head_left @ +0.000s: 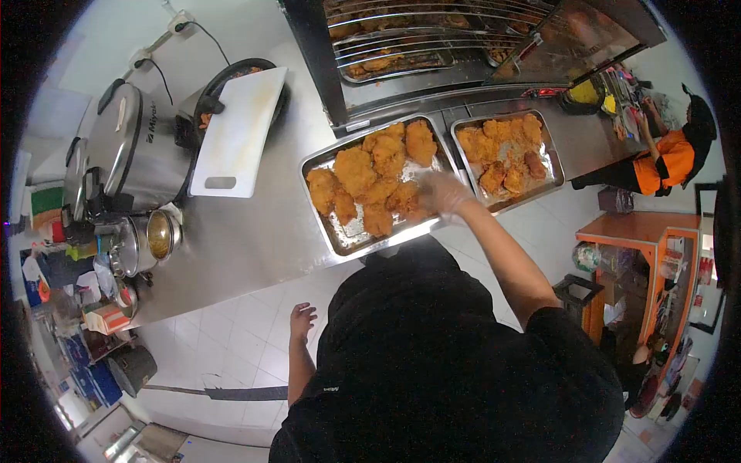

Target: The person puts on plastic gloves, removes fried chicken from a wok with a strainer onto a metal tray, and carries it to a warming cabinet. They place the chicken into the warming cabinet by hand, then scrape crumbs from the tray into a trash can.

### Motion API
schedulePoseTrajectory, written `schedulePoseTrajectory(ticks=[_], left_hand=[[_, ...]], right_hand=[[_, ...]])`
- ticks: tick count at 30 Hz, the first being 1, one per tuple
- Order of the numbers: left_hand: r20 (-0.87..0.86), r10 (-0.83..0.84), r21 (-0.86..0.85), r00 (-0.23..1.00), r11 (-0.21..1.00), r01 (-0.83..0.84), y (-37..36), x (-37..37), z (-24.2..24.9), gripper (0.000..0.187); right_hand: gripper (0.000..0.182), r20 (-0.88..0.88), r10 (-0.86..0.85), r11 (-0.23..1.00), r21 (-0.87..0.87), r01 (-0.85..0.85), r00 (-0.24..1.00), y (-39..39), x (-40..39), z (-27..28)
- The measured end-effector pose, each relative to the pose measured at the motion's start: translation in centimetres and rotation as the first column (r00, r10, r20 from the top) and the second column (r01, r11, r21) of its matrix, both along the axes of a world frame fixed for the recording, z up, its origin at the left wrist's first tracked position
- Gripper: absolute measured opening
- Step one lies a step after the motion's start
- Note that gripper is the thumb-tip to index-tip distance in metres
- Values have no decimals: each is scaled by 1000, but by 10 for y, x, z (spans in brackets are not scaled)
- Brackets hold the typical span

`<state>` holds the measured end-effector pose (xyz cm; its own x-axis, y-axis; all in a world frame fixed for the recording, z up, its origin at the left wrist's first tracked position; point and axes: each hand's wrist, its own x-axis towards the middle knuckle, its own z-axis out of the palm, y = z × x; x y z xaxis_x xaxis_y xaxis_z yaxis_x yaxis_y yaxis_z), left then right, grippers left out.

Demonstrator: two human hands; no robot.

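A large metal tray (pixel 338 248) of fried, golden-brown pieces (pixel 356 171) rests at the counter's edge. Over its right side is my right hand (pixel 444 193), in a clear glove and smeared by motion, close to the fried pieces; whether it holds one is hidden. My left hand (pixel 303 318) hangs beside the counter over the floor, fingers apart and nothing in it. A second metal tray (pixel 556 174) with more fried pieces (pixel 512 179) stands just to the right.
Behind the trays stands a display cabinet (pixel 432 65) with racks of fried food. A white cutting board (pixel 239 131) lies across a dark pan (pixel 279 104). Large steel cookers (pixel 154 147) and pots (pixel 137 245) stand left. A person in orange and black (pixel 671 158) is far right, near an orange shelf (pixel 648 225).
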<state>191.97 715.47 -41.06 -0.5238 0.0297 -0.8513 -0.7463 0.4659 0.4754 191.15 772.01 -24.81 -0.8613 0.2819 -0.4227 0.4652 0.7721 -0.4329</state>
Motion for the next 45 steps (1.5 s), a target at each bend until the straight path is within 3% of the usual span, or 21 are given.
schedulePoseTrajectory(ticks=[1,4,7,8,10,13,14,17,18,21,23,24,25,29,30,33,34,37,40,43,45], left_hand=[[10,-1,3,1000,1000,1,1,1,-2,33],[50,-85,-20,995,996,86,4,8,-1,33],[23,-80,87,997,993,77,-21,21,-39,33],[-11,-236,-36,972,971,236,-9,17,-17,32],[20,-180,-11,983,984,180,-12,16,-20,32],[31,-51,84,998,995,48,-30,19,-41,33],[30,-1,126,1000,992,-3,-35,21,-45,34],[57,-71,-23,996,997,72,-24,12,-29,34],[51,-80,-25,995,996,82,-20,9,-23,35],[31,-92,-29,995,995,93,-17,4,-9,35],[3,-67,-15,998,998,67,-11,2,2,34],[-5,-46,-13,999,999,46,-7,2,8,34],[-11,-27,-11,1000,1000,26,-4,3,14,34],[42,-31,-10,999,999,32,-11,18,0,34],[64,-21,11,998,1000,20,-17,23,-8,34],[96,-9,70,995,998,2,-34,36,-34,34],[86,-17,89,996,996,10,-39,37,-42,34],[76,-37,56,996,998,33,-36,32,-38,34],[69,-50,-21,996,998,51,-23,23,-19,34],[34,-42,8,999,999,42,-15,17,-10,34],[-7,-7,85,1000,996,8,-20,17,-15,34]], right_hand=[[38,34,101,995,-14,-100,994,-4,5,-11],[44,-9,25,998,53,-25,1000,-3,15,-36],[48,154,272,961,-1,-275,950,12,4,-13],[49,78,246,969,-39,-243,966,19,5,-7],[52,-71,183,975,-119,-190,981,37,11,0],[49,1,-241,849,-485,211,971,56,7,-18],[60,66,-197,896,-393,207,978,38,-9,36],[61,-240,-332,919,-301,255,912,5,-29,21],[59,-123,-497,764,-531,366,859,-10,-38,17],[62,83,-610,512,-718,472,788,-23,-52,-58],[47,-80,-404,840,-426,336,911,-16,-44,-64],[44,-105,-338,925,-222,309,935,-12,-32,-59],[42,-114,-267,963,-7,268,957,-13,-22,-42],[51,-199,-207,959,152,239,958,-32,-8,-26],[58,-334,-44,982,160,102,942,-27,-4,-59],[66,-149,-321,905,-340,256,935,-41,-3,-55],[56,29,-236,939,-252,236,971,-42,-12,-32],[37,188,-111,920,-352,172,976,-35,-17,-25],[25,149,-102,965,-224,134,984,-35,-27,28],[24,23,5,980,-198,-1,1000,-21,-30,18],[26,-106,-38,951,-310,3,994,-26,-38,14]])
